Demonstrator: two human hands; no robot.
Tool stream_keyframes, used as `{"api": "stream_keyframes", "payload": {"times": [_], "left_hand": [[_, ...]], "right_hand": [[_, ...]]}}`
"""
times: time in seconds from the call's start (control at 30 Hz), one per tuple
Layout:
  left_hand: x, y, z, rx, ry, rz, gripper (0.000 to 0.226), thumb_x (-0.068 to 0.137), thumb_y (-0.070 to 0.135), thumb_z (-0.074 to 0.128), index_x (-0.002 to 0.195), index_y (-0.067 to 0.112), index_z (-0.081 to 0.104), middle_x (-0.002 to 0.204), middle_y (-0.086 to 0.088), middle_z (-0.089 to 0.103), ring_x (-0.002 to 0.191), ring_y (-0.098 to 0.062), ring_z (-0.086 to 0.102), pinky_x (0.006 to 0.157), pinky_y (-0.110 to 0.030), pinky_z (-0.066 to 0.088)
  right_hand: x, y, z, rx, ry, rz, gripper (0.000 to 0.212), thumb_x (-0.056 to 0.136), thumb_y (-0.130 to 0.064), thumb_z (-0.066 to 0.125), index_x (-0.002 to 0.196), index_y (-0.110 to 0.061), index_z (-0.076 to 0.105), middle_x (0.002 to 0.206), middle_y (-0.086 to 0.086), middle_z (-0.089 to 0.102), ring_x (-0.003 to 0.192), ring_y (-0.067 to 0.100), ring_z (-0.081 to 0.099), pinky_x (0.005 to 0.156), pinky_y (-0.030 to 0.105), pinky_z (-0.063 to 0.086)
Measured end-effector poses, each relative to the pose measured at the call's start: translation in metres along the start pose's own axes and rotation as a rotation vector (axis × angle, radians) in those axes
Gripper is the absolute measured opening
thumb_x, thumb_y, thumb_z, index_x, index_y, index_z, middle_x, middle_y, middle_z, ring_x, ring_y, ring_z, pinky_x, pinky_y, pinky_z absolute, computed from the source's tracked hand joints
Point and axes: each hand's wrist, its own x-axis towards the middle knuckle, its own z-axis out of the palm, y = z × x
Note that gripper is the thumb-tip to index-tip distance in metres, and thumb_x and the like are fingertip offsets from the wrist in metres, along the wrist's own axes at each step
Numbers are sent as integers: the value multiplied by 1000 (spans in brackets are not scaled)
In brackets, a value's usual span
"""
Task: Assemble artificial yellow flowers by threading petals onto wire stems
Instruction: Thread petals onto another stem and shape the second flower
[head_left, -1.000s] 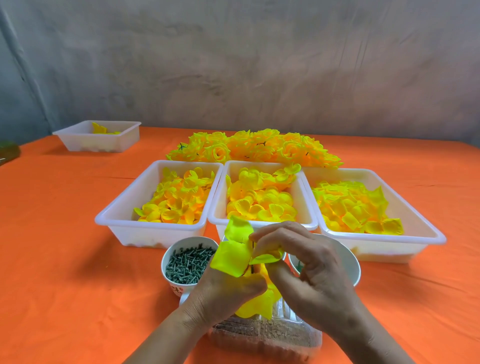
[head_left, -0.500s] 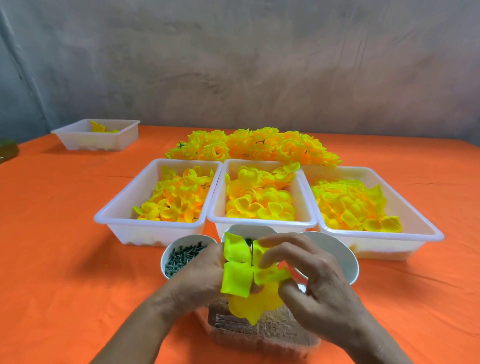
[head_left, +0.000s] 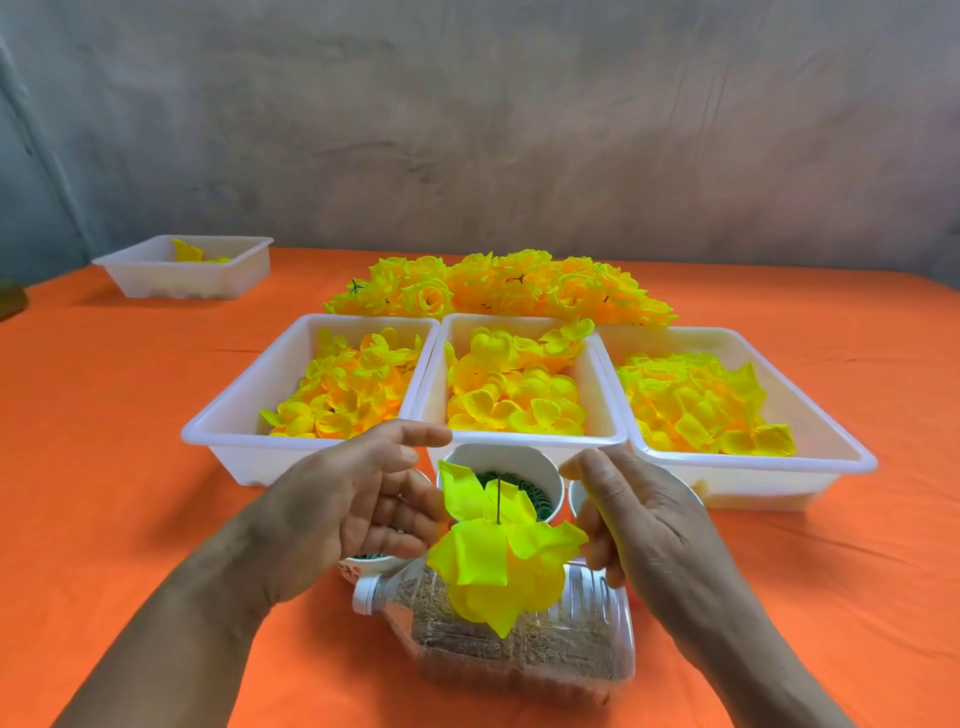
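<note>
A yellow petal layer (head_left: 501, 556) sits threaded on a thin dark wire stem (head_left: 497, 500) that stands upright over a clear plastic bottle (head_left: 561, 639) lying on its side and filled with sand-like grain. My left hand (head_left: 343, 512) is open just left of the petals, fingers spread. My right hand (head_left: 636, 512) is open just to their right. Neither hand grips the petals. Three white trays hold loose yellow petals: left (head_left: 228, 431), middle (head_left: 602, 395), right (head_left: 831, 457).
A heap of finished yellow flowers (head_left: 498, 283) lies behind the trays. A white cup of small green parts (head_left: 511, 460) stands behind the stem, another cup (head_left: 371, 561) under my left hand. A fourth tray (head_left: 156, 273) sits far left on the orange cloth (head_left: 104, 467).
Both hands have let go of the petal layer and pulled apart sideways. The petals now rest lower on the wire, whose tip stands bare above them.
</note>
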Motion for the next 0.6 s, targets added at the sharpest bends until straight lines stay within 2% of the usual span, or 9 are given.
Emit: {"api": "stream_keyframes", "payload": {"times": [0.07, 0.17, 0.27, 0.37, 0.43, 0.5, 0.6], "left_hand": [[-5, 4, 8, 93, 28, -8, 52, 63, 32, 65, 115, 27, 65, 78, -12, 64, 63, -24, 64, 56, -32, 55], [-10, 6, 21, 199, 35, 12, 62, 55, 44, 74, 116, 33, 63, 85, -12, 62, 65, -22, 66, 56, -31, 55], [-10, 7, 33, 275, 94, 43, 63, 62, 35, 79, 120, 26, 57, 75, -5, 56, 60, -13, 62, 56, -28, 54], [-6, 4, 41, 296, 147, 44, 43, 82, 16, 78, 119, 20, 55, 73, -5, 53, 58, -11, 60, 54, -27, 53], [-4, 2, 42, 329, 164, 35, 33, 87, 8, 69, 116, 20, 56, 89, -18, 62, 68, -20, 65, 56, -29, 54], [-3, -1, 43, 328, 170, 34, 30, 88, 5, 66, 113, 19, 57, 103, -21, 69, 79, -30, 71, 59, -35, 57], [0, -7, 43, 347, 199, 44, 31, 87, 1, 64, 111, 20, 59, 94, -11, 74, 78, -22, 74, 56, -33, 56]], "right_hand": [[-1, -2, 2, -4, -16, 49, 41, 74, -74, 41, 87, -43, 63, 61, -10, 64, 49, 12, 61, 51, 32, 45], [-3, -5, 5, 42, -59, 117, 42, 66, -77, 45, 84, -43, 61, 53, -2, 64, 43, 15, 58, 41, 27, 43], [-7, -8, 8, 59, -97, 129, 41, 69, -72, 52, 91, -39, 63, 55, 0, 64, 43, 16, 56, 39, 25, 40], [-9, -8, 10, 79, -107, 113, 17, 83, -51, 60, 89, -37, 66, 55, 1, 63, 44, 16, 56, 39, 24, 38], [-10, -7, 10, 102, -134, 109, 4, 87, -36, 63, 87, -36, 67, 52, 0, 60, 44, 16, 55, 38, 23, 37], [-10, -5, 11, 111, -175, 93, 11, 88, -24, 65, 85, -34, 68, 52, 0, 56, 43, 16, 53, 39, 24, 37], [-11, -2, 13, 96, -215, 72, 18, 86, -15, 64, 85, -32, 70, 54, 2, 47, 43, 16, 52, 39, 23, 36]]}}
